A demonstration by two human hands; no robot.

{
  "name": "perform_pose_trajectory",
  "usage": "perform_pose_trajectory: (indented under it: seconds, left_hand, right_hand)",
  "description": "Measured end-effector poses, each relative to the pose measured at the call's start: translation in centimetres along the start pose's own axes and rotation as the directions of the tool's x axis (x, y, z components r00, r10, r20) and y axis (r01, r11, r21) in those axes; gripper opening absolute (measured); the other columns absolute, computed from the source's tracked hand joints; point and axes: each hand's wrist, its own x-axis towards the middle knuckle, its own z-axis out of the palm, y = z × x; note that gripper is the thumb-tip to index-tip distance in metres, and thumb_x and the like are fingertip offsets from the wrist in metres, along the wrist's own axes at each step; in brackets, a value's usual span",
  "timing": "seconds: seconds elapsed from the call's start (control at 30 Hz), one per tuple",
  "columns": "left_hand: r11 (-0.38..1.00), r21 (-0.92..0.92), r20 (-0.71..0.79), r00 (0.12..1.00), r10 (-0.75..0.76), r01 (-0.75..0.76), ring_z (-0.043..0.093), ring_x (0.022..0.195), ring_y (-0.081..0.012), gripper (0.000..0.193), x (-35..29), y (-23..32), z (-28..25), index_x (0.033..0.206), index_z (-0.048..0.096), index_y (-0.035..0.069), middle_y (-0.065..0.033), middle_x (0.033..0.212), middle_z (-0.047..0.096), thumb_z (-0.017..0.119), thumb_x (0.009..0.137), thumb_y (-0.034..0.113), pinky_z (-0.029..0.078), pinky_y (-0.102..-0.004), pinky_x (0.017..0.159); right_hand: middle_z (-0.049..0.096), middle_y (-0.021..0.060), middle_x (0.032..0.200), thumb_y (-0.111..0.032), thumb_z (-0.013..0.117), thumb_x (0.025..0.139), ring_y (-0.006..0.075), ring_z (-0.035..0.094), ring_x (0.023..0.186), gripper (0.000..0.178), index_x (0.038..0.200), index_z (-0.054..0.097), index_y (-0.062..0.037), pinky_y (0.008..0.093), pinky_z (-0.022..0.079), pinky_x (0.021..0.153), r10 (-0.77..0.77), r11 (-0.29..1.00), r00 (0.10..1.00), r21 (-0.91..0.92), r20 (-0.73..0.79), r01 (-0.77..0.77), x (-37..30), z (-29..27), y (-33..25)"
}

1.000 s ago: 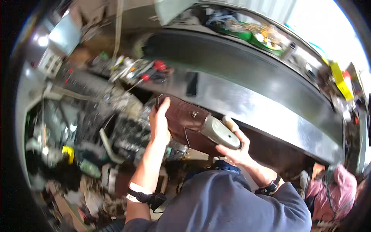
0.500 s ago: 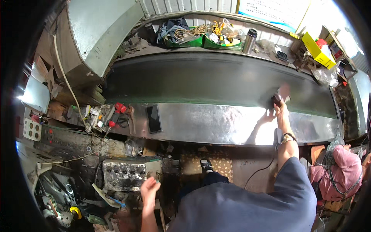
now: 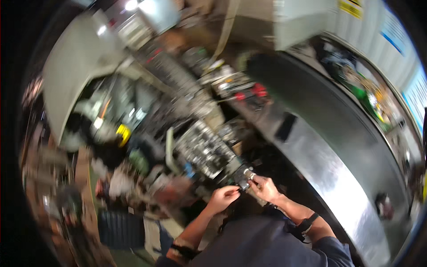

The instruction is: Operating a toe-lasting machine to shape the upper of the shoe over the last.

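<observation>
Both my hands are close together over the corner of a grimy control box. My left hand is closed, its fingertips pinched together; whatever they hold is too small and blurred to make out. My right hand is closed around a small pale cylindrical piece, whose exact kind the blur hides. Below it, between the hands, is a small dark block. The box has a worn, stained metal top. A dark reddish lump lies on the belt at the far right, apart from both hands.
A dark belt runs beside a shiny metal ledge bearing a phone and red-handled tools. Green trays of cords line the back wall. Cluttered bags, a yellow object and a dark stool seat lie left.
The view has swung left. My right hand has let go of the dark reddish lump on the belt and come back beside my left hand, near the control box; my left hand has closed.
</observation>
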Motion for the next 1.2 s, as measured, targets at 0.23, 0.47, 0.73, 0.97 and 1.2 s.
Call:
perform_pose_trajectory:
  seconds: [0.23,0.47,0.73,0.97,1.2]
  left_hand:
    - [0.980,-0.155,-0.160,0.975,-0.152,0.127,0.068,0.084,-0.0115,0.026,-10.7,1.2,-7.3,0.102,0.075,-0.001,-0.0076,0.096,0.075,0.073,0.095,0.023,0.054,-0.0268,0.078]
    - [0.824,-0.287,-0.917,0.389,-0.089,-0.488,0.061,0.061,-0.0133,0.027,-17.8,-7.0,-17.2,0.082,0.066,0.000,-0.0112,0.072,0.068,0.060,0.102,0.017,0.049,-0.0279,0.058]
    - [0.922,0.315,-0.913,0.337,0.230,0.226,0.062,0.116,-0.0441,0.061,-12.6,-17.7,-27.7,0.146,0.037,-0.004,-0.0320,0.125,0.061,0.063,0.096,0.018,0.050,-0.0461,0.097]
    - [0.957,0.103,-0.917,0.400,-0.015,0.272,0.065,0.090,-0.0515,0.052,-12.1,-19.1,-27.2,0.146,0.037,0.010,-0.0308,0.103,0.066,0.054,0.098,0.015,0.052,-0.0574,0.075]
    - [0.970,0.139,-0.932,0.357,0.061,0.199,0.066,0.097,-0.0462,0.052,-12.0,-20.6,-26.9,0.146,0.040,0.007,-0.0269,0.114,0.067,0.056,0.098,0.018,0.053,-0.0532,0.081]
  right_hand:
    - [0.070,0.0167,0.079,-0.006,0.068,0.093,0.0189,0.068,0.064,0.020,0.110,0.069,0.0023,0.0331,0.052,0.057,-0.062,0.998,0.998,0.035,0.033,0.061,7.7,5.0,-8.8]
    - [0.074,0.0153,0.095,-0.009,0.074,0.090,0.0229,0.074,0.086,0.033,0.120,0.065,0.0019,0.0337,0.058,0.078,-0.309,0.950,0.943,0.085,0.120,0.301,17.0,14.9,-18.0]
    - [0.015,0.0347,0.161,-0.040,0.090,0.072,0.0421,0.020,0.151,0.131,0.156,0.002,0.0107,0.0398,0.025,0.122,-0.294,0.941,0.868,-0.041,0.399,0.337,23.8,28.8,-24.2]
    - [-0.022,0.0439,0.154,-0.025,0.094,0.066,0.0526,-0.005,0.150,0.145,0.156,-0.017,-0.0005,0.0428,0.020,0.123,-0.255,0.926,0.901,-0.180,0.351,0.333,24.9,32.4,-22.3]
    - [-0.017,0.0410,0.158,-0.014,0.088,0.069,0.0476,-0.001,0.153,0.138,0.157,-0.017,-0.0011,0.0401,0.014,0.124,-0.112,0.987,0.908,-0.061,0.405,0.149,25.0,33.1,-20.1]
